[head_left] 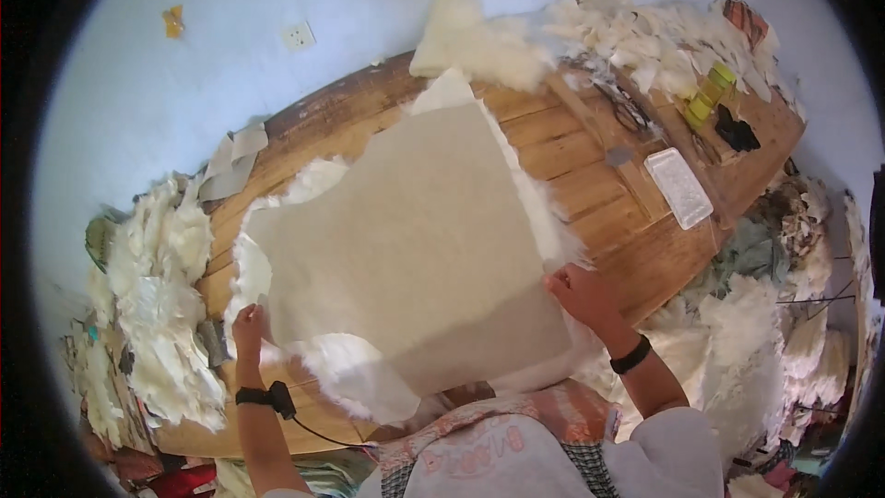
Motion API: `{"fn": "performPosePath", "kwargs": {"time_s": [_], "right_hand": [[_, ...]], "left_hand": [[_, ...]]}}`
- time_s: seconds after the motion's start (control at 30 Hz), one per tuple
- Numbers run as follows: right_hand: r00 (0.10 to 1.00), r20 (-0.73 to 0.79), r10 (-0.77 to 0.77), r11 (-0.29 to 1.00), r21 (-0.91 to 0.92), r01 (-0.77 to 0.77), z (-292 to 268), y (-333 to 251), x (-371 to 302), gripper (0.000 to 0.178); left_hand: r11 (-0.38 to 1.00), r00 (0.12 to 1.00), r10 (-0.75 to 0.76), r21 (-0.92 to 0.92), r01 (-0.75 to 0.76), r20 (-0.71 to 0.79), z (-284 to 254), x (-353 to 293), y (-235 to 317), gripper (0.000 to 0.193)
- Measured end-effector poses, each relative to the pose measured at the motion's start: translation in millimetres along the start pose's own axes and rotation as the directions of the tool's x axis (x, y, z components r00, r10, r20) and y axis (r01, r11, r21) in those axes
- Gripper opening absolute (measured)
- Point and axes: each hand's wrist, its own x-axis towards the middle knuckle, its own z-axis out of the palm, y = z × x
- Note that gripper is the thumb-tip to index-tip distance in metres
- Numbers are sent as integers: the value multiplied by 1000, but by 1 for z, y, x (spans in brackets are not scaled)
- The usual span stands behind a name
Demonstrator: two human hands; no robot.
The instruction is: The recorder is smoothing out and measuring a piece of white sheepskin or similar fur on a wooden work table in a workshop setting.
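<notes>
A large grey-beige pattern sheet [415, 240] lies flat over a white fur pelt [355, 373], whose fluffy edges stick out around it. Both rest on a wooden plank table [590, 221] in front of me. At the sheet's left edge my left hand [247, 330] is closed, its fingers pinching the border where sheet and fur meet. My right hand [584, 295] is closed at the sheet's right edge, thumb and fingers on the rim. Whether each hand grips only the sheet or the pelt as well, I cannot tell.
Piled fur scraps [161, 267] lie at the left, with more scraps [636, 32] at the back right. Scissors [629, 111], a yellow-green object [710, 94], a black piece [736, 131] and a whitish rectangular block [679, 188] sit on the right. Grey sheets [232, 164] lean at the back left.
</notes>
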Motion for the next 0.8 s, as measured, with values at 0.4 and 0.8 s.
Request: {"fn": "performPosePath", "kwargs": {"time_s": [0.4,0.8], "right_hand": [[978,-145,150,988,58,-143,7,24,31,30],[981,-188,49,998,-20,-54,28,33,39,28]], "left_hand": [[994,960,101,4,-106,260,-4,-43,100,31],[984,899,133,53,-170,417,-40,-52,45,35]]}}
